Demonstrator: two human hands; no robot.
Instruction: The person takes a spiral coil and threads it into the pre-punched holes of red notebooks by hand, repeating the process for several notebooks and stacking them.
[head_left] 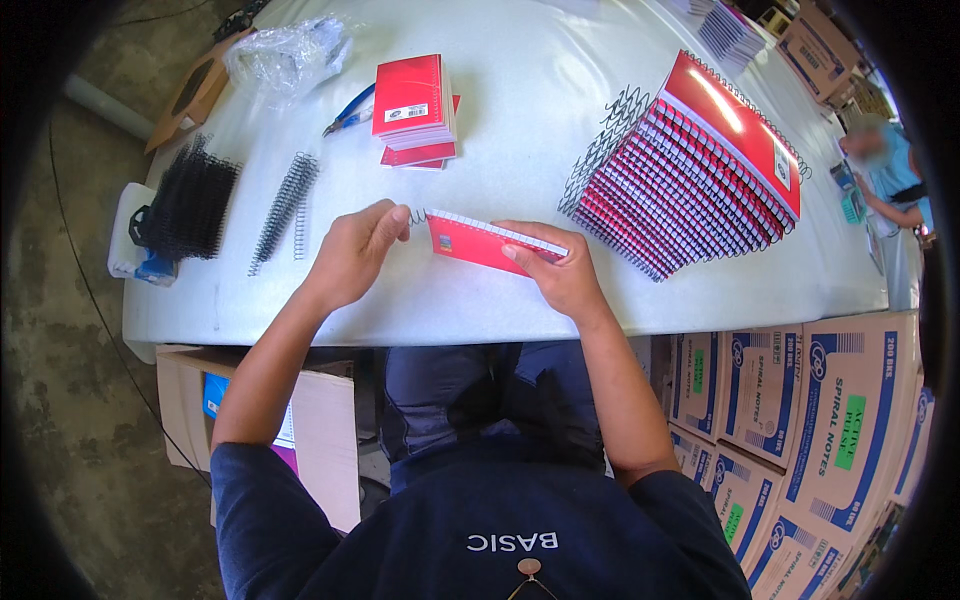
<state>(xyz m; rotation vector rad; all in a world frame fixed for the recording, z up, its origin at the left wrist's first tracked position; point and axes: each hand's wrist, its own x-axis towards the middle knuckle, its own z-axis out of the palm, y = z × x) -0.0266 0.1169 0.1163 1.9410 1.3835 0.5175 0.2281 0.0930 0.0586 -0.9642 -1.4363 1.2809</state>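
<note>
My right hand (563,272) grips a small red notebook (470,246) at its right end, thumb on the cover. Its punched white edge is turned up and away from me. At the notebook's left corner, my left hand (358,250) pinches a dark spiral wire coil (418,216). The coil's far end touches the row of holes; I cannot make out how far it is threaded. Beyond my hands stands a stack of small red notebooks (410,95) without coils. Blue-handled pliers (350,118) lie beside that stack.
Loose coils (284,212) and a dark coil bundle (190,205) lie at the left, below a clear plastic bag (288,62). A tall pile of spiral-bound red notebooks (690,180) stands at the right. Cartons (840,420) are stacked beside the table. Another person (890,170) sits at far right.
</note>
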